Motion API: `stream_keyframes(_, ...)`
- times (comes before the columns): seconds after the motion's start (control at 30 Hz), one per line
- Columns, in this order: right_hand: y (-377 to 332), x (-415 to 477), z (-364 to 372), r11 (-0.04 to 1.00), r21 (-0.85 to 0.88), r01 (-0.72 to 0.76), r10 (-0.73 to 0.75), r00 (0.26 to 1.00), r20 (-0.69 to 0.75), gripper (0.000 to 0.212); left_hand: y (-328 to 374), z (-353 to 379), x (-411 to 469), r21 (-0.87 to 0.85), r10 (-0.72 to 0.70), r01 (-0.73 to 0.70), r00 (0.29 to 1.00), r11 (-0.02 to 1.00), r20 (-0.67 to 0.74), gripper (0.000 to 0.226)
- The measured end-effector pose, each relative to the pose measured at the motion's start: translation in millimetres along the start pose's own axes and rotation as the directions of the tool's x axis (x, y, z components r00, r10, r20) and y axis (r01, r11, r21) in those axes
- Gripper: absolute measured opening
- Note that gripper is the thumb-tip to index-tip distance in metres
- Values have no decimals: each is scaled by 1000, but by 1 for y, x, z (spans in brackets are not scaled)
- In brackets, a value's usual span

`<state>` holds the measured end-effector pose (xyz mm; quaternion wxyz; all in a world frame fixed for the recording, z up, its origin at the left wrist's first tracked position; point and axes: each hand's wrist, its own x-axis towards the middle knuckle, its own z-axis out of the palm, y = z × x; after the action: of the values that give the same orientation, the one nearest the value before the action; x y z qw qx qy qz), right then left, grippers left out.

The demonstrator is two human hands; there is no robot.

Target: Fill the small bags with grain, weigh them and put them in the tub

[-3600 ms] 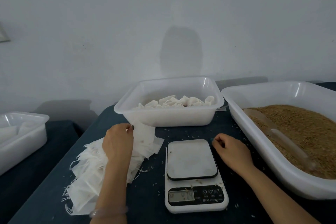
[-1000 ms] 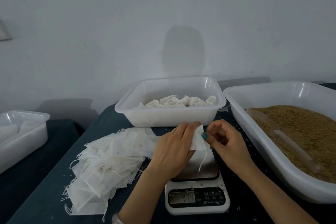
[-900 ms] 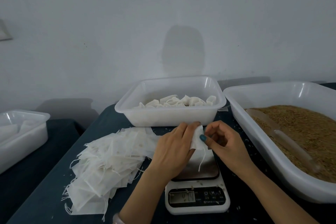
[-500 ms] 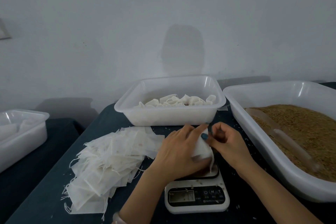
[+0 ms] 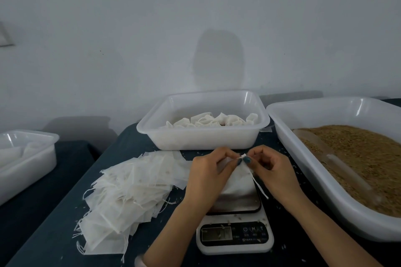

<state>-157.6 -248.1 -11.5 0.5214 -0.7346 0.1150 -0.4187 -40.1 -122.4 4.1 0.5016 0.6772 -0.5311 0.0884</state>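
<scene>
An empty small white bag (image 5: pixel 239 182) hangs over the scale (image 5: pixel 235 235), its drawstring trailing to the right. My left hand (image 5: pixel 208 178) and my right hand (image 5: pixel 273 171) both pinch the bag's top edge between thumb and fingers, held close together above the scale's plate. A heap of empty bags (image 5: pixel 130 191) lies on the dark table to the left. The tub (image 5: pixel 201 136) behind my hands holds several filled bags. At the right, a large tray (image 5: pixel 303 158) holds brown grain (image 5: pixel 368 158) with a clear scoop (image 5: pixel 338 162) lying in it.
Another white tub (image 5: pixel 28 158) stands at the far left on a lower dark surface. Loose grains dot the dark tablecloth (image 5: pixel 50 234) around the scale. A pale wall rises right behind the tubs.
My left hand took one bag off the heap and carried it over the scale. My right hand joined it, and both now pinch the bag's top, which has been raised slightly.
</scene>
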Motion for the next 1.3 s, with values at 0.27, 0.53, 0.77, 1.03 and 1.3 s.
stream_keyframes(0.27,1,-2,1,994,-108,-8,11,1000,25,8,-1,-3,6,-247,-277,262,960,933,-26,10)
stream_keyframes(0.53,-8,-11,5,919,-280,278,-252,960,126,31,-4,-4,4,-75,-194,189,979,979,-67,6)
stream_keyframes(0.77,-4,-15,10,869,-344,356,-305,932,194,27,-5,-5,5,-94,-284,287,958,953,48,22)
stream_keyframes(1.03,-7,-17,5,767,-520,375,-335,926,173,44,5,-15,3,142,-165,121,918,982,361,88)
stream_keyframes(1.3,-11,-17,5,760,-490,426,-369,904,214,24,8,-19,3,75,-158,140,815,987,557,58)
